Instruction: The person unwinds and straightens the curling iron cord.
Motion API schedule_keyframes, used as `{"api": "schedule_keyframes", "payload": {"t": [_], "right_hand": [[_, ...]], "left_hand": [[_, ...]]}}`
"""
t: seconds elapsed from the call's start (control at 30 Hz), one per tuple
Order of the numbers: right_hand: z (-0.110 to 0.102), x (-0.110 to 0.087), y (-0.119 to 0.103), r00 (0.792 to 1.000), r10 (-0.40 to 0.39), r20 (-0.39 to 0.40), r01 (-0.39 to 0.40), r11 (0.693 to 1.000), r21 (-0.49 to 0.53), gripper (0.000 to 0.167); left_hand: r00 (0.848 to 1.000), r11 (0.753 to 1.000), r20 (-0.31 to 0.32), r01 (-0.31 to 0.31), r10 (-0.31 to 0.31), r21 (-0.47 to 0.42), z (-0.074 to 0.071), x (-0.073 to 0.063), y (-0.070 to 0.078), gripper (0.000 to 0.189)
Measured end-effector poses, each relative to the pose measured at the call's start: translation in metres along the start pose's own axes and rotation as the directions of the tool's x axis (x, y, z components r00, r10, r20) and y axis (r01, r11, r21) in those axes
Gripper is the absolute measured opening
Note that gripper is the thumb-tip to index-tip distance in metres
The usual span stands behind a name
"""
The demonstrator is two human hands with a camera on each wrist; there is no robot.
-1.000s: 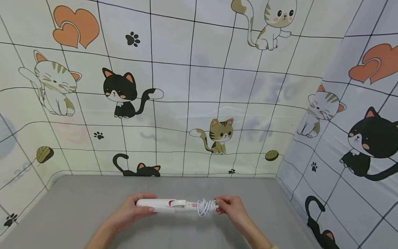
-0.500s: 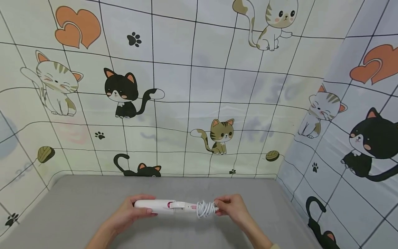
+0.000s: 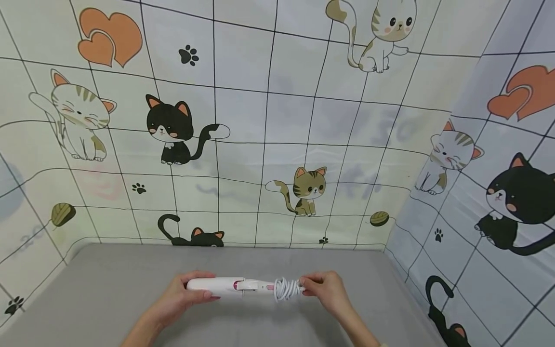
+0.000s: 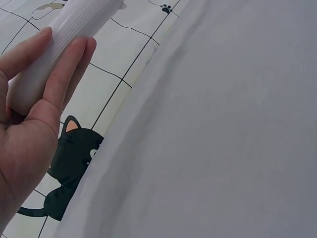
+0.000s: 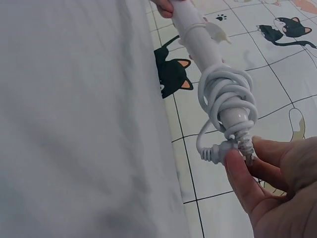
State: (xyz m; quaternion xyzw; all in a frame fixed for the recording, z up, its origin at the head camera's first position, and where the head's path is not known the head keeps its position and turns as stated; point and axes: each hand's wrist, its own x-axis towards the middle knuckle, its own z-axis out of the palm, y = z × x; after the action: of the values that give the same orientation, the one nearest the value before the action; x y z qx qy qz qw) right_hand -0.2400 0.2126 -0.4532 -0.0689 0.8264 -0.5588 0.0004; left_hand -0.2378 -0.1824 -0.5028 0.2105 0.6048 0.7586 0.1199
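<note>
A white hair iron (image 3: 225,286) with pink accents is held level above the grey surface, between both hands in the head view. My left hand (image 3: 182,299) grips its thick end, thumb on the near side and fingers on the far side. A white lever (image 3: 249,285) stands out from its middle. White cord (image 3: 286,289) is wound in several loops around the narrow end. With thumb and fingertips, my right hand (image 3: 326,291) pinches the cord's plug (image 5: 216,152), beside the ribbed cord outlet (image 5: 245,145) in the right wrist view.
The grey cloth-covered table (image 3: 130,270) lies beneath the hands. Behind it and along the right side rises a pale grid-patterned curtain (image 3: 243,115) printed with cats, hearts and paw marks.
The hair iron and both hands shift very slightly in the head view. Both grips look the same as before, and the cord stays wound.
</note>
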Motion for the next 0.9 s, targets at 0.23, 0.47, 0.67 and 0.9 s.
{"api": "schedule_keyframes", "payload": {"t": [0.23, 0.47, 0.67, 0.9], "right_hand": [[0.004, 0.0, 0.001, 0.997, -0.044, -0.058, 0.04, 0.996, -0.075, 0.023], [0.006, 0.001, -0.003, 0.996, -0.006, -0.088, 0.007, 1.0, 0.011, 0.021], [0.008, 0.002, -0.005, 0.996, -0.012, -0.083, 0.017, 0.998, 0.052, 0.017], [0.011, -0.001, -0.008, 0.992, -0.105, -0.075, 0.1, 0.993, -0.063, 0.012]], "left_hand": [[1.0, 1.0, 0.004, -0.022, 0.022, 0.004, 0.001, 0.0, 0.0, 0.05], [1.0, 1.0, -0.003, -0.016, 0.016, 0.005, 0.0, -0.002, 0.0, 0.05], [1.0, 1.0, -0.017, -0.009, 0.009, 0.012, 0.0, -0.002, 0.001, 0.049], [1.0, 1.0, -0.013, -0.021, 0.022, 0.009, 0.0, -0.003, -0.001, 0.043]]}}
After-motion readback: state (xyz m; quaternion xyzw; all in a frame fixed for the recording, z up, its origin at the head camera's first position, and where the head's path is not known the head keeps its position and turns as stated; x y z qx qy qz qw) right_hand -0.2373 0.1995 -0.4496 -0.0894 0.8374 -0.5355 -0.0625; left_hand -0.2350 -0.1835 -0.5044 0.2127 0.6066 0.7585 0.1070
